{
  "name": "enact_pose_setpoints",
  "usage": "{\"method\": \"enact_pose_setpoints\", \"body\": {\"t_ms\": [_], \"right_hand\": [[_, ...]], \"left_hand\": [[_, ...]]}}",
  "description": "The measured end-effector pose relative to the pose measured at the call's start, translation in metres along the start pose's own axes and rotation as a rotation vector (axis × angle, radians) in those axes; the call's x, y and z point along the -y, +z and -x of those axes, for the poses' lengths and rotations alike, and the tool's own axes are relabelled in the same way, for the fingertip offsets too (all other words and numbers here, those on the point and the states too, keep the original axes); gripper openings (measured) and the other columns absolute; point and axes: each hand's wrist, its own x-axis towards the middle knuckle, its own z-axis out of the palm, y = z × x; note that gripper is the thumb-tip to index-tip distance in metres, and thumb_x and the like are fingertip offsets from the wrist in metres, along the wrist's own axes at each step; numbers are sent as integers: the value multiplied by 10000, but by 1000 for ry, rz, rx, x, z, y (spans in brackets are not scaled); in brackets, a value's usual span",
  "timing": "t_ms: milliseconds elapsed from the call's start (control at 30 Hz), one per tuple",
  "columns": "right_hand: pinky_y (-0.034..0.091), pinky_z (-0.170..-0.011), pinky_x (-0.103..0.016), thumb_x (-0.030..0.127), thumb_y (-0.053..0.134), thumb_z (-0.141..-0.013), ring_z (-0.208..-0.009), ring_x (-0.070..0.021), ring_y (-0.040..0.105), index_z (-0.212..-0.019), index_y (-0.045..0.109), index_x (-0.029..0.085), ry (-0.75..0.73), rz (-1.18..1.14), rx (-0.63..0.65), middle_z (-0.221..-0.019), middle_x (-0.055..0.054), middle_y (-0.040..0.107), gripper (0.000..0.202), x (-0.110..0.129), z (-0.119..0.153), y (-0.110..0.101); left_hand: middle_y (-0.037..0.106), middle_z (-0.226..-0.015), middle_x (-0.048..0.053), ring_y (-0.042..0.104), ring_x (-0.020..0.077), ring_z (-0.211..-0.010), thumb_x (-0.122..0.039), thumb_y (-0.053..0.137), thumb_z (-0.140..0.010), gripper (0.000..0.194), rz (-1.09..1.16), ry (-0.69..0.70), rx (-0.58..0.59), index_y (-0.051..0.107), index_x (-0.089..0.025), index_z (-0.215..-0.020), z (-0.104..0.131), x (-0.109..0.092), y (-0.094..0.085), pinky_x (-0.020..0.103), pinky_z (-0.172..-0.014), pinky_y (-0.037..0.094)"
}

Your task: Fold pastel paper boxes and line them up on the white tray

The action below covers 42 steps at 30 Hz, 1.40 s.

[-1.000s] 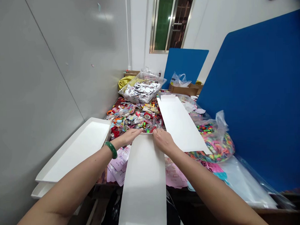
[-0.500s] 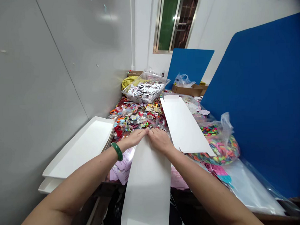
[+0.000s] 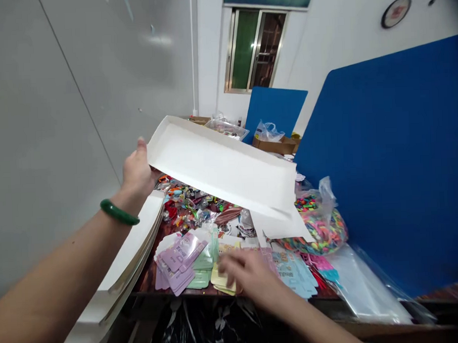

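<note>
My left hand (image 3: 138, 170) grips the left end of a shallow white cardboard tray (image 3: 224, 164), thumb up over its edge. The tray is raised and tilted above the table, its inside facing me. Blurred a little by motion, my right hand (image 3: 252, 274) is loosely open over the cards at the table's front, with nothing seen in it. Nearest to it are yellow cards (image 3: 221, 280). Purple cards (image 3: 180, 262) and green cards (image 3: 203, 273) lie to the left, blue cards (image 3: 292, 272) to the right. Under the tray's right end, a flat white card sheet (image 3: 279, 226) shows partly.
Stacked white trays (image 3: 143, 241) stand at the left by the grey wall. Small colourful trinkets (image 3: 188, 201) cover the table behind the cards. At right are a clear bag of bright pieces (image 3: 326, 228), plastic sheeting (image 3: 370, 286) and a tall blue panel (image 3: 388, 169).
The long white piece both hands pressed in front of me is now a walled tray, lifted to the left and turned sideways in my left hand. My right hand has let go and moved down.
</note>
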Motion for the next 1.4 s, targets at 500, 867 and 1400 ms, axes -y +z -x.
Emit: {"method": "enact_pose_setpoints", "body": {"t_ms": [500,867,1400], "right_hand": [[371,-431,-196,348,665,-678,-500,-96,515,-886,564,169,41,-297,-227,-662,28,617,292,-32,-63,-88],[432,-511,-248,415,637,-695,-536,-143,550,-880,491,217,-20,-338,-436,-655,30,618,308,-72,-95,-42],[266,-449,-218,482,670,-660,-456,-76,354,-657,615,158,2,-102,-381,-497,58,444,328,-72,-105,-57]], "left_hand": [[561,-1273,113,563,281,-1118,-526,680,-694,701,-540,-225,478,468,-233,-1294,40,38,-18,362,-827,503],[732,-907,115,698,266,-749,-362,814,-575,483,-294,-705,514,640,-137,-965,48,124,-11,376,-641,568],[719,-844,96,661,215,-697,-390,785,-592,429,-289,-579,523,675,-112,-900,57,122,-13,303,-620,498]]}}
